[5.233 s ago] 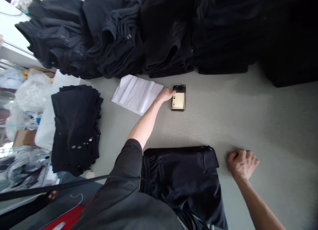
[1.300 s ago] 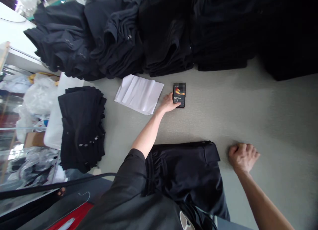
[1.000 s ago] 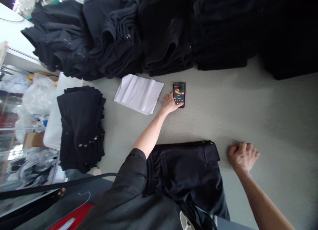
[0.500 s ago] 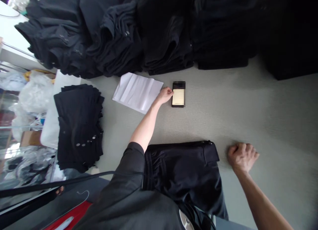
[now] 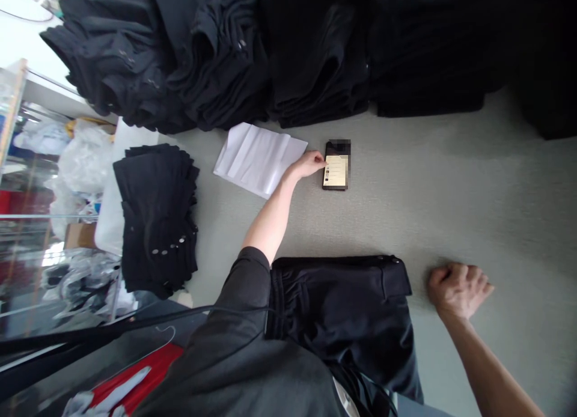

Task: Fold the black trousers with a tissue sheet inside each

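Observation:
A dark phone [image 5: 336,170] lies on the grey table [image 5: 387,219], its lit screen showing a list. At the phone's left edge is my left hand [image 5: 311,163], fingers bent together, a fingertip over the screen; whether it touches is too small to tell. White paper sheets [image 5: 259,158] lie beside and partly under that wrist. My right hand [image 5: 460,289] rests on the table as a loose fist, right of black trousers [image 5: 347,303] with an elastic waistband, which lie at the near edge against my body.
Tall piles of dark folded garments [image 5: 216,62] line the far side. A stack of dark garments with metal buttons [image 5: 157,219] stands at the left. Beyond it are clear plastic bags [image 5: 85,164] and a cardboard box [image 5: 81,235]. A black cable [image 5: 180,315] crosses in front.
The view has shifted, so most things sit further right in the picture. On the phone, a list now shows where the screen was plain. Both hands stay in nearly the same places.

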A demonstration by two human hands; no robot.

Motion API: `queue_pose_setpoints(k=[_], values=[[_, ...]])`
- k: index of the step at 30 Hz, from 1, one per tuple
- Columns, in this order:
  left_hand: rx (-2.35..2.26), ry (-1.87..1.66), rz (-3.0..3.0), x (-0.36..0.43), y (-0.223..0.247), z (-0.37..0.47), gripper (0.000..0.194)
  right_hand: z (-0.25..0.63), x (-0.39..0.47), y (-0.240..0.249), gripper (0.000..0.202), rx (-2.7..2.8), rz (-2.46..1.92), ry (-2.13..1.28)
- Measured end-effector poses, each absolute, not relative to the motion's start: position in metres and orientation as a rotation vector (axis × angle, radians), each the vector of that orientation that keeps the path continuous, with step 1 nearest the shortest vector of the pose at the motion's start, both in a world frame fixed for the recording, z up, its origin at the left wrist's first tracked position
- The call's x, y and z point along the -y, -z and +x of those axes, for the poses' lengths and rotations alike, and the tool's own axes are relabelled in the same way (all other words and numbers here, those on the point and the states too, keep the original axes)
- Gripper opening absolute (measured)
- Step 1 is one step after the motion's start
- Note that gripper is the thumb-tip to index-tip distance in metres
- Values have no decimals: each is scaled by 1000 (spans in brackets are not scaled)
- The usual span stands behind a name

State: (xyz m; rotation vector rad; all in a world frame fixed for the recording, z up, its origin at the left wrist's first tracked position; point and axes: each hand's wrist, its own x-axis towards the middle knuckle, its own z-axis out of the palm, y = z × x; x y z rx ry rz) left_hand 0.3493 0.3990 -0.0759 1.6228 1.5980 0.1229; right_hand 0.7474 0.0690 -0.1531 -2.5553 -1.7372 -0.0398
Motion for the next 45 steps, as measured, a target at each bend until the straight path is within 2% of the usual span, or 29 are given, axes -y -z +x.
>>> queue_pose_setpoints(k=[6, 12, 21, 45], values=[[-1574, -106, 1607, -399, 73, 350, 13, 748, -68, 154, 16, 1708, -2523, 15], [-1633, -123, 1593, -403, 82, 354, 8, 748, -67, 155, 20, 1778, -2536, 87], [-1655, -98, 1621, -404, 84, 353, 9, 749, -67, 155, 14, 1685, -2513, -12], [-1682, -105, 1606, -404, 83, 356, 10, 744, -71, 148, 15, 1609, -2528, -87]])
